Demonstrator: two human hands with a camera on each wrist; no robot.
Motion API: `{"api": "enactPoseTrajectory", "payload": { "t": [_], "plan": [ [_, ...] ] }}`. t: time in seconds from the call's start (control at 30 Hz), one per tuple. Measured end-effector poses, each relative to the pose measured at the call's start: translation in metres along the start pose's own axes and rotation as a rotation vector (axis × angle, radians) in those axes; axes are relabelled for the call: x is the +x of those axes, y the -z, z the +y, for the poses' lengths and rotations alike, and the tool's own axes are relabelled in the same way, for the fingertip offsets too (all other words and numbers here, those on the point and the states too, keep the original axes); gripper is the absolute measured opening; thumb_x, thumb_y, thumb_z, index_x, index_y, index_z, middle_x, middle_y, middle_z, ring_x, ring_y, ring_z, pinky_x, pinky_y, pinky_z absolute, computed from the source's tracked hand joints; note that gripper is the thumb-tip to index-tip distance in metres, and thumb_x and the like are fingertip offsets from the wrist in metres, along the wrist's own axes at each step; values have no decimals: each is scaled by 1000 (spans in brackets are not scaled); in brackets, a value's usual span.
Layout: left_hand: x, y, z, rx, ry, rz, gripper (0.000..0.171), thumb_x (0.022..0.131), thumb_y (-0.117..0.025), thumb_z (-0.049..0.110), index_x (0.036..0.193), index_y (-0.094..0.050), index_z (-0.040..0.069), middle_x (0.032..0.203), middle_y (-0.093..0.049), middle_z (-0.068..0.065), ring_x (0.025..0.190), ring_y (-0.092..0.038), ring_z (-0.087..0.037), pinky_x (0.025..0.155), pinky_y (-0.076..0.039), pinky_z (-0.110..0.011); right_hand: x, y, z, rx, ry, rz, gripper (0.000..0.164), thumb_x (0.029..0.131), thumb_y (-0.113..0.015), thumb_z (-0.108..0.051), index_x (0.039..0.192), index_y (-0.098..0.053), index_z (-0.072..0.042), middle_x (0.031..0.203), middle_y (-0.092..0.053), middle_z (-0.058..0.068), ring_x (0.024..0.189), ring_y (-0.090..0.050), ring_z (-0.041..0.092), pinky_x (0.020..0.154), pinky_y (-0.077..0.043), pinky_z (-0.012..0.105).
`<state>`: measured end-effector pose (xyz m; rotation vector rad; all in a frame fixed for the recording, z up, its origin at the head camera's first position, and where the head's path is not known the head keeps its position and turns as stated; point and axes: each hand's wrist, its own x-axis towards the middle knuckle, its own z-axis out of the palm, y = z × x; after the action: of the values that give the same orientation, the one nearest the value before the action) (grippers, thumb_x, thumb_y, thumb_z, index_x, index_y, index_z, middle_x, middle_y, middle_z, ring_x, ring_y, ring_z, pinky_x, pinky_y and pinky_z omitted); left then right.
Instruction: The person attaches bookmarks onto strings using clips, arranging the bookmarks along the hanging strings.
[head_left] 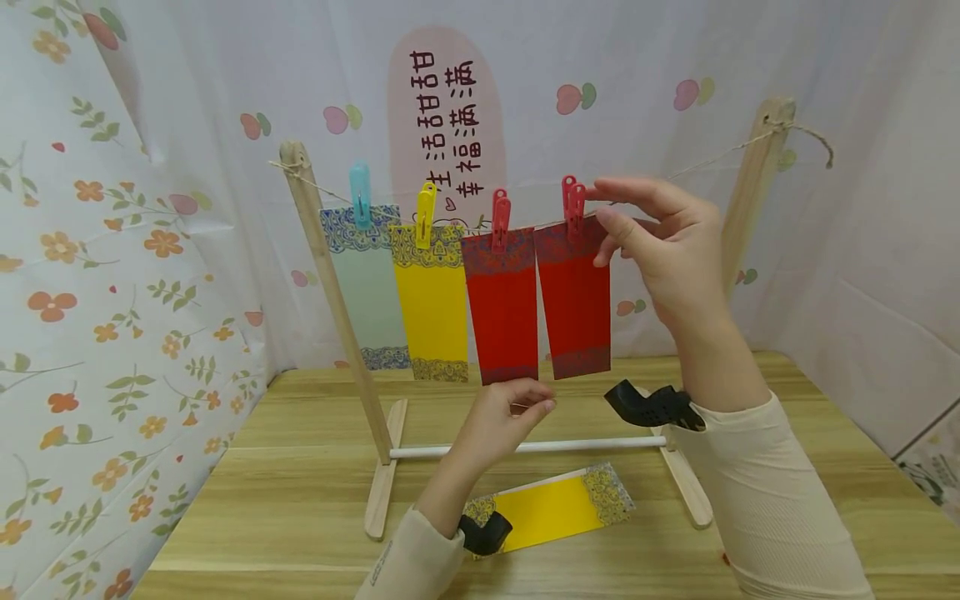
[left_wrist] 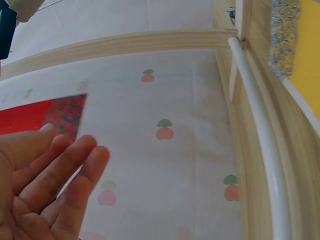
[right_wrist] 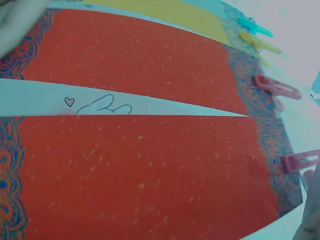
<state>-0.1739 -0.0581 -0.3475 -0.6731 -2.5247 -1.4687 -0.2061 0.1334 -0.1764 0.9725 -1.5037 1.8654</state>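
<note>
Two red cards with patterned ends hang from a string, the right one (head_left: 576,304) beside the left one (head_left: 504,308). Each has a red clothespin at its top; the right card's clothespin (head_left: 575,208) is nearest my right hand (head_left: 675,242). That hand's thumb and index finger are spread apart beside the clothespin, at the card's upper right corner. Lower down, my left hand (head_left: 495,425) is just under the left red card's bottom edge, fingers loosely bent. In the left wrist view, the thumb and fingers (left_wrist: 82,155) overlap a red card's corner without gripping it.
A yellow card (head_left: 429,308) hangs from a yellow clothespin, and a pale green card (head_left: 371,292) from a blue one. Wooden posts (head_left: 337,317) hold the string, joined below by a white rod (head_left: 592,445). Another yellow card (head_left: 551,510) lies on the wooden table (head_left: 262,517).
</note>
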Motion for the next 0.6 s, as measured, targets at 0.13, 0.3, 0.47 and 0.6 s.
{"api": "enactPoseTrajectory", "payload": {
  "t": [0.13,0.3,0.47,0.6],
  "plan": [
    [-4,-2,-6,23,26,-70,19,98,-64,19,111,-74,10,107,-75,-3,94,-70,-15,83,-56,-23,-3,5,1,11,10,-17,23,89,-66,9,112,-70,10,101,-77,9,49,-58,21,54,-44,23],
    [-10,-4,-11,68,50,-142,21,98,-64,21,114,-73,11,110,-75,-3,100,-68,-13,87,-55,-22,-11,11,2,47,-37,-15,21,89,-65,9,108,-72,7,99,-76,11,49,-60,20,54,-43,23],
    [-16,-5,-14,111,75,-211,23,98,-64,22,118,-71,12,118,-72,-4,105,-67,-12,92,-55,-29,-20,17,5,53,-72,-21,22,89,-64,10,109,-73,6,99,-76,10,51,-60,20,55,-45,23],
    [-19,-6,-17,151,90,-259,25,98,-64,23,120,-70,13,121,-71,-5,103,-67,-10,92,-55,-31,-27,23,10,88,-84,-45,23,89,-62,14,110,-71,8,100,-76,12,51,-61,20,53,-51,24]
  ]
}}
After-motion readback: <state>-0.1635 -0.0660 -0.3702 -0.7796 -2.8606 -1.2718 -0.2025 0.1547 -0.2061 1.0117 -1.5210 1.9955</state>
